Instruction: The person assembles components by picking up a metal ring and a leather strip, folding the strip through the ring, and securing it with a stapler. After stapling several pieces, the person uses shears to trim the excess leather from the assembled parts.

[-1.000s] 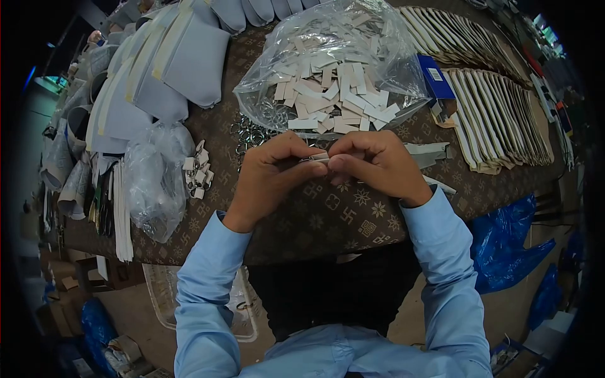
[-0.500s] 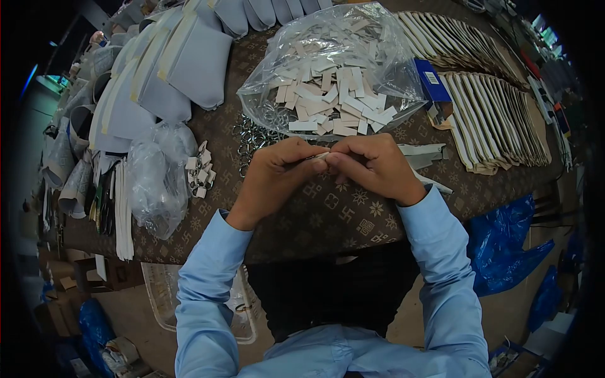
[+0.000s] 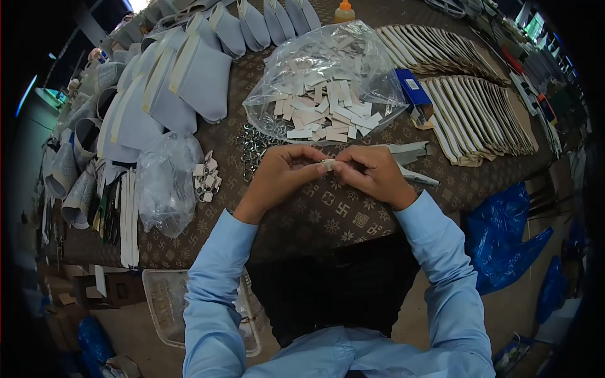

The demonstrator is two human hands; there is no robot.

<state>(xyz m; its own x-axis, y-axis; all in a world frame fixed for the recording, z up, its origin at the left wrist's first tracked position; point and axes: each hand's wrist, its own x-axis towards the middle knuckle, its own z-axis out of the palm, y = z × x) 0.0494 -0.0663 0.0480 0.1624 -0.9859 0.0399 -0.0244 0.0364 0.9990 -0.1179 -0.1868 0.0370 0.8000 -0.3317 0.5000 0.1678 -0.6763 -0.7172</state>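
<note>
My left hand (image 3: 282,179) and my right hand (image 3: 373,174) meet above the patterned cloth, thumbs and fingertips pinched on a small white tab (image 3: 329,164). A dark metallic bit shows at the tab's upper edge, too small to make out. Behind my hands is a clear plastic bag (image 3: 265,107) with many loose white and beige tabs (image 3: 328,116). Metal rings and clasps (image 3: 253,150) lie in a heap beside my left hand. Farther left sits a small pile of tabs fitted with metal hardware (image 3: 207,179).
Pale grey folded pieces (image 3: 201,79) stand along the back left, near a crumpled plastic bag (image 3: 167,183). Rows of stacked strips (image 3: 485,116) and a blue box (image 3: 413,87) are at the right. A bottle (image 3: 345,11) stands at the back. Blue plastic (image 3: 504,239) hangs beyond the table edge.
The view has shifted slightly, bringing the bottle into sight. My fingers have turned a little, and more of the white tab shows between them.
</note>
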